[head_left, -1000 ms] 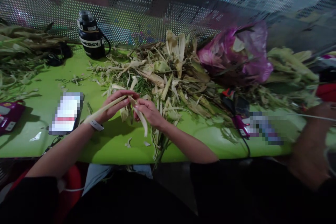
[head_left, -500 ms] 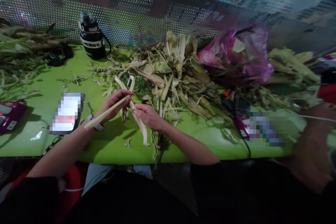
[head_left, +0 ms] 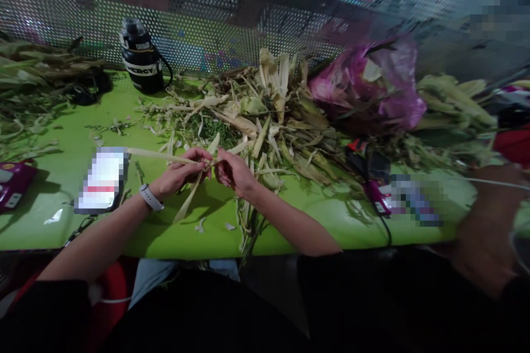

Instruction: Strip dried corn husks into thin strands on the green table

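Several pale corn husk strips (head_left: 159, 155) cross between my hands above the green table (head_left: 165, 237). My left hand (head_left: 182, 172), with a white band on its wrist, pinches them where they meet; one long strip reaches left toward the phone and another hangs down toward the table. From the right, my right hand (head_left: 234, 171) closes its fingers at the same crossing, its thumb and fingertips partly hidden. Behind both hands spreads a heap of dried corn husks (head_left: 248, 121) mixed with green stalks.
A phone (head_left: 101, 182) lies left of my hands, near a purple device (head_left: 16, 185). A black bottle (head_left: 143, 63) stands by the perforated metal screen (head_left: 232, 16). Right of the heap sit a pink plastic bag (head_left: 368, 88) and another person's arm (head_left: 488, 226).
The strip that lay over my left wrist now points left toward the phone. My right hand has turned and moved up to the crossing; the strip below it now hangs down left.
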A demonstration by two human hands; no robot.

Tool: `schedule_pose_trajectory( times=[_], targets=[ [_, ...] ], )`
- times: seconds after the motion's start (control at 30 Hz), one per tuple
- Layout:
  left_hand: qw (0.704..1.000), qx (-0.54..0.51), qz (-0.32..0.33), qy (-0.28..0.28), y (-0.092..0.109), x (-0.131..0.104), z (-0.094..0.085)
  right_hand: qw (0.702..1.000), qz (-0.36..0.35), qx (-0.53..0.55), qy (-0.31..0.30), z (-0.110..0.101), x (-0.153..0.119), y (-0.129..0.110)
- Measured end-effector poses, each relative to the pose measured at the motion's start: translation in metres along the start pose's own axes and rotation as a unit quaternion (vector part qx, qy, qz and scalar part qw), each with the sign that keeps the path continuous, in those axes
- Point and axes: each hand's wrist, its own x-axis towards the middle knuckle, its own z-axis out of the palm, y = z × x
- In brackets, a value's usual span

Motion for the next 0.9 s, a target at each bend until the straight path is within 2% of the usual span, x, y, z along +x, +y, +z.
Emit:
schedule_pose_trajectory(
  times=[0.07,0.13,0.3,0.37,0.47,0.5,0.53,0.57,0.67,0.73,0.8,0.9],
  targets=[
    [0.999,0.034,0.005,-0.003,0.000,0.000,0.002,0.999,-0.035,-0.023,0.032,0.002,-0.002,0.002],
    [0.998,0.056,0.031,0.019,-0.001,0.001,0.003,0.996,-0.063,-0.051,0.043,0.005,-0.006,0.003],
    [0.980,0.077,0.104,0.153,-0.006,0.009,0.006,0.975,-0.135,-0.174,0.032,0.011,-0.015,0.010],
    [0.973,0.076,0.110,0.186,-0.007,0.010,0.010,0.935,-0.210,-0.286,0.012,0.009,-0.016,0.017],
    [0.970,0.080,0.103,0.204,-0.007,0.007,0.016,0.825,-0.341,-0.451,0.002,0.005,-0.013,0.026],
    [0.971,0.078,0.100,0.203,-0.006,0.006,0.017,0.798,-0.364,-0.479,0.001,0.004,-0.012,0.027],
    [0.973,0.070,0.094,0.198,-0.006,0.005,0.016,0.790,-0.372,-0.488,0.002,0.002,-0.011,0.027],
    [0.977,0.057,0.086,0.189,-0.006,0.005,0.015,0.800,-0.363,-0.478,0.007,0.002,-0.011,0.026],
    [0.988,0.008,0.075,0.138,-0.005,0.004,0.007,0.885,-0.283,-0.366,0.056,0.002,-0.012,0.017],
    [0.993,0.011,0.079,0.092,-0.004,0.004,0.001,0.928,-0.235,-0.275,0.087,0.002,-0.014,0.010],
    [0.994,0.030,0.086,0.055,-0.003,0.003,-0.002,0.946,-0.220,-0.221,0.091,0.001,-0.015,0.006],
    [0.992,0.054,0.103,0.040,0.000,0.002,-0.003,0.949,-0.218,-0.222,0.052,-0.004,-0.017,0.003]
  ],
)
